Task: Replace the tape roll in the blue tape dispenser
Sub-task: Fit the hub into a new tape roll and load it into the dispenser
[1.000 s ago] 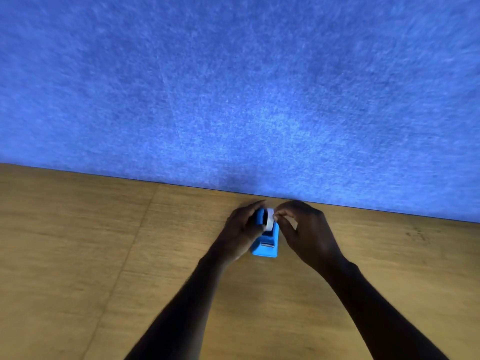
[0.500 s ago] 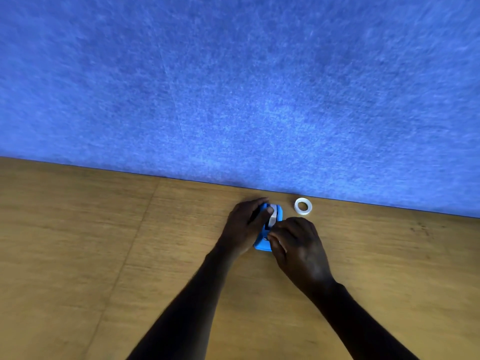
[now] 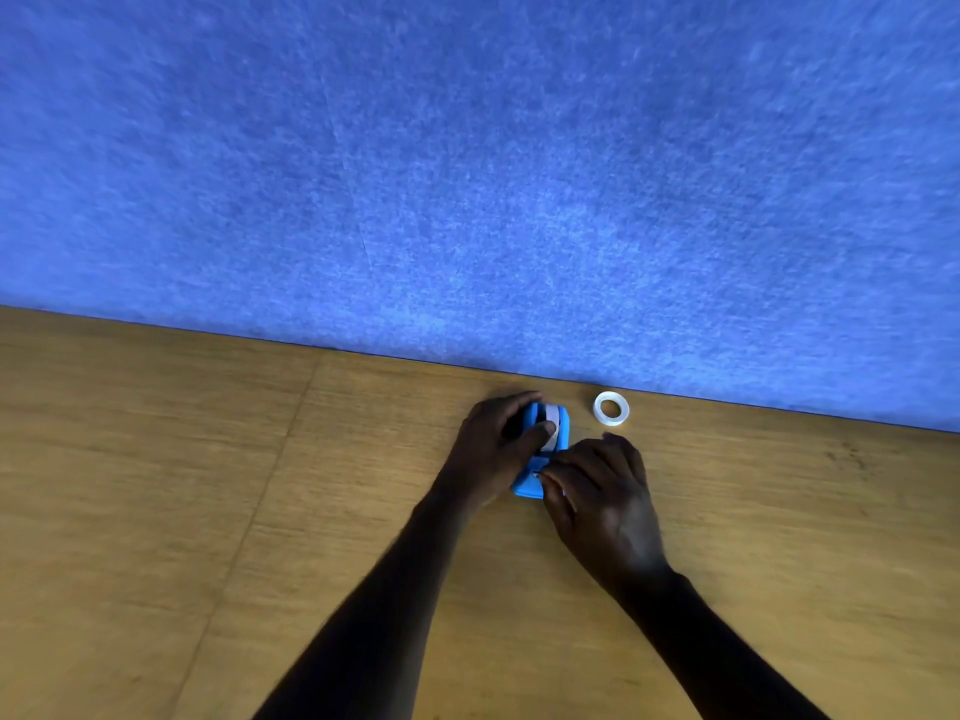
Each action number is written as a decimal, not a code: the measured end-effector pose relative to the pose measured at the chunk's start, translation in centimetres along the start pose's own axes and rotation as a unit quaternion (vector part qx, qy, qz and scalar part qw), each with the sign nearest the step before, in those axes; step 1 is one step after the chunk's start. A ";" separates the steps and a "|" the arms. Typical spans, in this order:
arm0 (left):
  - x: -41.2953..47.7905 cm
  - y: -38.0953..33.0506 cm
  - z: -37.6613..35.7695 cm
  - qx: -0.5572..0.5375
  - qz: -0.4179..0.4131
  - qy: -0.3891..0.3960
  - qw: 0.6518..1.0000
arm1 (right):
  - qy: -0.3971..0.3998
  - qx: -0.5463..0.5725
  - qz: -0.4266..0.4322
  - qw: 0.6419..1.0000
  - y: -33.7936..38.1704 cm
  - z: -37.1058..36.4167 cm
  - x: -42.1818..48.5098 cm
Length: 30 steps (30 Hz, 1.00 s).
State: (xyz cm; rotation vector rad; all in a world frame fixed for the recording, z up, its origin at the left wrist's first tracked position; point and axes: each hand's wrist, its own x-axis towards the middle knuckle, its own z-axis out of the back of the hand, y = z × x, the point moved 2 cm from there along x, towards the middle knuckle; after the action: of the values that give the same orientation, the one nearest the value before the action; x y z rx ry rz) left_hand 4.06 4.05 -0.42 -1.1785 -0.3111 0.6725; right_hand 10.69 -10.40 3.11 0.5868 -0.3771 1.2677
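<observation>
The blue tape dispenser (image 3: 529, 488) stands on the wooden table, near the blue felt wall. A whitish tape roll (image 3: 551, 426) sits in its cradle. My left hand (image 3: 498, 449) wraps around the dispenser's left side, thumb pressing on the roll. My right hand (image 3: 602, 491) is at the dispenser's near end, fingertips pinched by the cutter; what they pinch is too small to tell. A second tape roll (image 3: 611, 408), a white ring, lies flat on the table to the right of the dispenser, by the wall.
The wooden table (image 3: 208, 511) has a faint seam running diagonally at the left. A blue felt partition (image 3: 467, 174) rises straight from the table's far edge, right behind the dispenser.
My right hand has come down from the roll at the top of the dispenser to its near end. The loose white ring came into view once that hand moved off.
</observation>
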 end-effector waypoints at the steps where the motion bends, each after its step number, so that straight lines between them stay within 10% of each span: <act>1: 0.0 0.0 0.0 -0.002 0.001 0.002 1.000 | 0.000 -0.003 -0.001 1.000 0.0 0.0 0.0; 30: 0.1 0.0 -0.1 0.000 -0.040 -0.007 0.999 | -0.051 -0.027 0.004 0.998 0.6 -0.5 -0.6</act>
State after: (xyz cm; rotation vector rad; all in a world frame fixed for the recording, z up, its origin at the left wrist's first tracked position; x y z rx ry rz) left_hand 4.21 4.01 -0.50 -1.1557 -0.3686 0.6122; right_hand 9.89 -10.48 2.52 0.6060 -0.4977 1.2347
